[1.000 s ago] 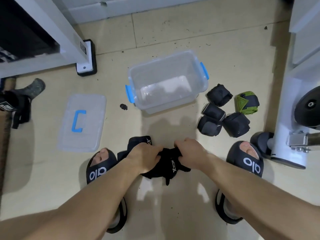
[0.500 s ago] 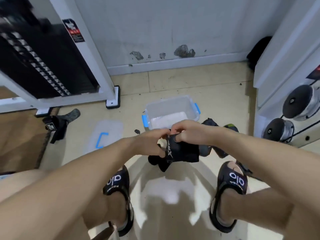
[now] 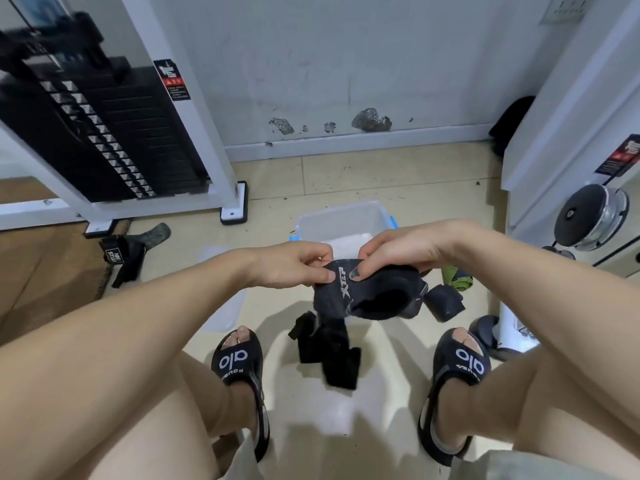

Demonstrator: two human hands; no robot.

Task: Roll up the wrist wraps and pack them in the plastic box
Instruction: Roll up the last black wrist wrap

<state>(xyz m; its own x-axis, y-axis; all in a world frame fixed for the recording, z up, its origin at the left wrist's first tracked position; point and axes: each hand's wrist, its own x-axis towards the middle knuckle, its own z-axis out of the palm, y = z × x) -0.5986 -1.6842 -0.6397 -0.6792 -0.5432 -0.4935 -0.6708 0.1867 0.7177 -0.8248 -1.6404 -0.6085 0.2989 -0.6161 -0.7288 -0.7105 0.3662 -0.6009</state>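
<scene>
Pinching the top edge of a black wrist wrap point(image 3: 367, 296) between thumb and fingers, the left hand point(image 3: 294, 268) and the right hand point(image 3: 398, 251) hold it up in the air between the knees, close together at its upper left corner. White "XEP"-like lettering runs down the wrap's left side, and its loose strap end point(image 3: 329, 351) dangles in folds toward the floor between the two black sandals point(image 3: 239, 365). Behind the hands, on the beige tiled floor point(image 3: 346, 174), stands the clear plastic box point(image 3: 341, 220) with a blue latch point(image 3: 393, 221) on its right side; it is open, and its lower part is hidden by the hands. To the right of the held wrap, on the floor, lie a rolled black wrap point(image 3: 443, 301) and, just beyond it, a green wrap point(image 3: 457, 277), both partly covered by the right forearm. Far left, beside the foot of a white weight-stack machine point(image 3: 104, 133), another black strap point(image 3: 124, 258) lies on the floor.
</scene>
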